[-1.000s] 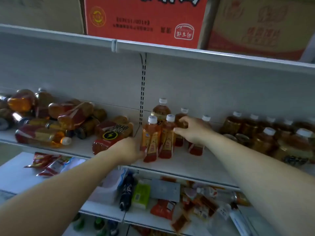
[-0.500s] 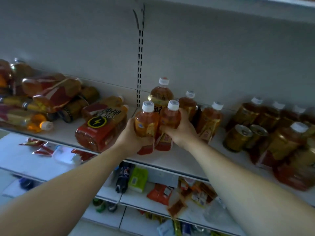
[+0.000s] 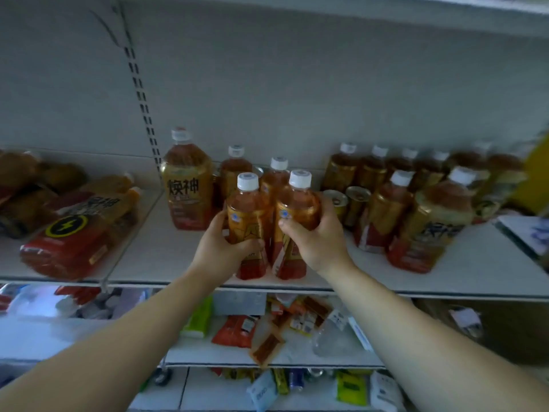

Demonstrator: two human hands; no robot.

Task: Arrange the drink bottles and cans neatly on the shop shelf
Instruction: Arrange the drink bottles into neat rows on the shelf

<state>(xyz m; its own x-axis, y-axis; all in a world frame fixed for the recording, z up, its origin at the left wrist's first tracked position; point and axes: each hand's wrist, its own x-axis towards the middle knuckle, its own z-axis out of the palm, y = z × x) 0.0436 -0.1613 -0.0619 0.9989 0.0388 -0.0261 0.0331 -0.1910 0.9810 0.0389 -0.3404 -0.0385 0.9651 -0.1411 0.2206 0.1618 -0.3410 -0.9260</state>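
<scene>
Left hand: my left hand (image 3: 221,248) is wrapping around the left small bottle (image 3: 248,226), thumb across the front of the label, fingers curled behind, gripping it closed.
Right hand: my right hand (image 3: 318,237) is clasping the right small bottle (image 3: 294,224), thumb pressing on the label front and fingers curling round its far side at 3 o'clock.
Held bottles: both are standing upright with white caps, side by side and nearly touching, their bases sitting near the front edge of the shelf (image 3: 178,263).
Behind them: at 12 o'clock two more small bottles (image 3: 276,176) are standing upright, partly hidden by the held pair.
Large bottle: at 10 o'clock from my hands a large amber bottle (image 3: 187,185) is standing upright against the back wall.
Left pile: at 9 o'clock a lightning-bolt bottle (image 3: 74,236) is lying on its side, with more toppled bottles (image 3: 35,185) blurring behind it.
Cans: at 2 o'clock two gold cans (image 3: 347,205) are standing just beside my right hand.
Right group: at 3 o'clock a cluster of upright bottles (image 3: 416,197) is crowding the shelf, rows uneven.
Lower shelf: at 6 o'clock, between my forearms, snack packets (image 3: 237,330) are lying scattered.
</scene>
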